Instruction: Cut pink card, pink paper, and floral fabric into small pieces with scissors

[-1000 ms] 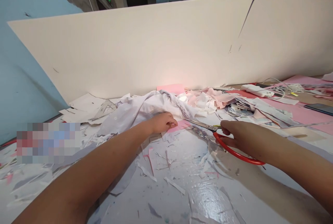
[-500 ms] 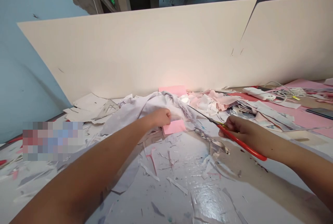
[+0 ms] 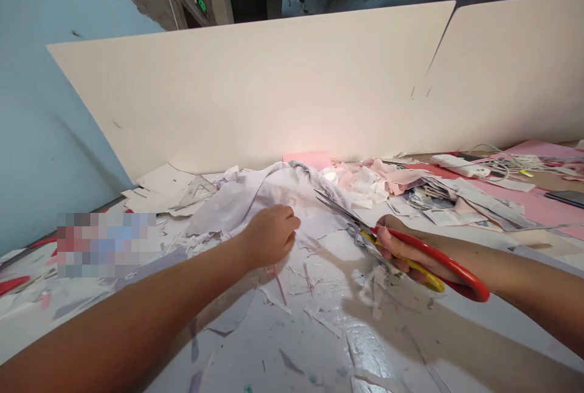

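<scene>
My left hand (image 3: 269, 236) lies curled on a white sheet, at the edge of a crumpled pale cloth (image 3: 255, 201), and holds nothing I can make out. My right hand (image 3: 404, 248) grips large scissors (image 3: 360, 229) with red and yellow handles. Their open metal blades point up and left, towards the cloth. Torn paper strips (image 3: 371, 247) lie under the blades. A pink paper sheet (image 3: 306, 160) stands behind the cloth, partly hidden. Pale pink scraps (image 3: 369, 177) and a stack of printed paper (image 3: 449, 204) lie to the right.
A tall cream partition board (image 3: 274, 89) runs along the back, with a blue wall (image 3: 45, 107) at left. Paper offcuts litter the white table (image 3: 292, 326). At right, a pink mat (image 3: 533, 204) holds a white power adapter (image 3: 458, 165), tangled cables (image 3: 511, 162) and a dark phone (image 3: 563, 199).
The scissors have swung, their handles turning towards me and showing the yellow grip. My left hand has drawn back towards me, and the pink piece beside it is no longer visible.
</scene>
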A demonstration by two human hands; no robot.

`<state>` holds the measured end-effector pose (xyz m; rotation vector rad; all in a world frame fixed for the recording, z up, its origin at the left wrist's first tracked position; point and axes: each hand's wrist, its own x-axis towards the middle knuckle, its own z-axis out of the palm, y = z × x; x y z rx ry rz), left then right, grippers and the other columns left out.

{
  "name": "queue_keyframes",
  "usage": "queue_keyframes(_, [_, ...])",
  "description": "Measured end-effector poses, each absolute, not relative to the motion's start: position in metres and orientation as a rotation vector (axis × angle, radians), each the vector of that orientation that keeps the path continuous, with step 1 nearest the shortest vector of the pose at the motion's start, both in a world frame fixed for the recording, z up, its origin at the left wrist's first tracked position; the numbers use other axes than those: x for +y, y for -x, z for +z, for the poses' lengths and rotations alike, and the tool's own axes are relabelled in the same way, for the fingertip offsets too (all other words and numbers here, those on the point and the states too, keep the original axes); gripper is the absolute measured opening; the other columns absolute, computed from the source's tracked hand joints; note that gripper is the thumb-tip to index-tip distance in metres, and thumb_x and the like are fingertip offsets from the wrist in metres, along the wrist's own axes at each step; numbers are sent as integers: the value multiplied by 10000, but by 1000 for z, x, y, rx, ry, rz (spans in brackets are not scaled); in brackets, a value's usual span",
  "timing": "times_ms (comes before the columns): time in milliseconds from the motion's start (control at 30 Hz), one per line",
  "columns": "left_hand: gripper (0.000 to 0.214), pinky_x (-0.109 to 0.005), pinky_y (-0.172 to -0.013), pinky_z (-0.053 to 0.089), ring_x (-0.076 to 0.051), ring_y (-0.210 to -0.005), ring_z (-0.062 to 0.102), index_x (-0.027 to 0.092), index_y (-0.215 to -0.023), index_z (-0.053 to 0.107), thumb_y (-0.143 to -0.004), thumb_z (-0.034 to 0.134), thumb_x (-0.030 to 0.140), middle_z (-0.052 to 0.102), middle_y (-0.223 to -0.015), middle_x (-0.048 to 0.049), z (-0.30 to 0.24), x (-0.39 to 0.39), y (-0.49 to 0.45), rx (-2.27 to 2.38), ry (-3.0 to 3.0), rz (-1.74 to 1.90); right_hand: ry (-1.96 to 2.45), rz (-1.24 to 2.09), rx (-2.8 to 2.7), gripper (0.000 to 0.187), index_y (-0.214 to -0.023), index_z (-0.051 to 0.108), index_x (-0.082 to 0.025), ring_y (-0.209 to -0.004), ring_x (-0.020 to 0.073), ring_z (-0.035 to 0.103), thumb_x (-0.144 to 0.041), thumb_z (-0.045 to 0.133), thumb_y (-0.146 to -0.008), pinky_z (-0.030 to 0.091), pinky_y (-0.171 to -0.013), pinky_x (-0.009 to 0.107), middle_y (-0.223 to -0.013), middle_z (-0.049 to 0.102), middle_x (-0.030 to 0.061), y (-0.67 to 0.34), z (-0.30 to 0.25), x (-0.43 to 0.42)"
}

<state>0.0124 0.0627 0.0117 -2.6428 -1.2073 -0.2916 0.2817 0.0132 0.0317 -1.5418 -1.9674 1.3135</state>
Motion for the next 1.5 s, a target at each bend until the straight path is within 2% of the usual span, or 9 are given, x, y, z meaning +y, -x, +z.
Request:
queue_keyframes(233, [264,-256,-682,405,-143,-782,512,201,-796,614,-811,363,283,549,-833,-34,-11,72,-19,-1300,2935,-468,1932,1528,-1943,639,-563,420,-173,-326,109,462,-736,152,-703,404,-397,246,-404,466,1,-263,56,-8])
queue_keyframes(400, [259,-247,-710,405,-137,-808,509,204,-808,616,-818,376,301,557,-831,-28,-19,75,-16,-1286,2944,-638,1967,1764,-1916,692,-555,443,-165,-286,119,471,-761,112,-677,427,-373,257,-379,486,8,-249,51,-16])
queue_keyframes(600, [257,-232,-681,400,-123,-780,503,200,-794,597,-836,358,284,546,-793,-19,-23,71,-14,-1203,2894,-726,1935,1795,-1843,718,-524,453,-156,-324,146,512,-765,104,-671,439,-364,269,-369,475,25,-227,46,-12])
queue_keyframes(800, [243,-240,-640,377,-118,-714,482,188,-796,580,-844,349,247,533,-774,-23,-23,65,-14,-1024,2775,-728,1917,1793,-1774,721,-501,451,-151,-332,156,524,-773,122,-660,372,-311,215,-348,466,47,-218,50,-9])
queue_keyframes(967, [254,-243,-589,341,-119,-666,459,178,-754,558,-851,334,249,517,-727,-23,-22,61,-15,-952,2684,-678,1942,1762,-1776,736,-506,465,-148,-334,154,524,-773,109,-661,391,-329,230,-358,489,50,-212,49,-6])
queue_keyframes(1133, [286,-243,-568,312,-112,-626,433,169,-690,528,-859,313,250,486,-676,-15,-21,60,-16,-894,2636,-629,1926,1740,-1810,727,-513,448,-150,-331,143,519,-778,109,-656,254,-269,173,-378,511,64,-208,48,-4])
queue_keyframes(1200, [287,-248,-562,306,-112,-624,432,167,-674,522,-858,317,250,482,-670,-14,-20,60,-16,-887,2618,-621,1929,1735,-1813,723,-514,444,-151,-321,140,513,-778,112,-656,238,-264,171,-373,504,59,-208,48,-4])
queue_keyframes(1367, [265,-260,-553,309,-115,-628,434,169,-682,524,-851,332,241,489,-675,-14,-21,61,-16,-946,2592,-654,1899,1751,-1781,708,-518,453,-150,-312,138,507,-767,141,-670,386,-331,222,-364,492,43,-209,46,-6])
queue_keyframes(1500, [281,-264,-555,314,-115,-627,434,171,-695,525,-861,311,247,494,-678,-14,-21,60,-16,-956,2595,-658,1820,1745,-1788,706,-514,444,-139,-298,138,500,-758,149,-681,426,-374,251,-345,467,27,-210,46,-8])
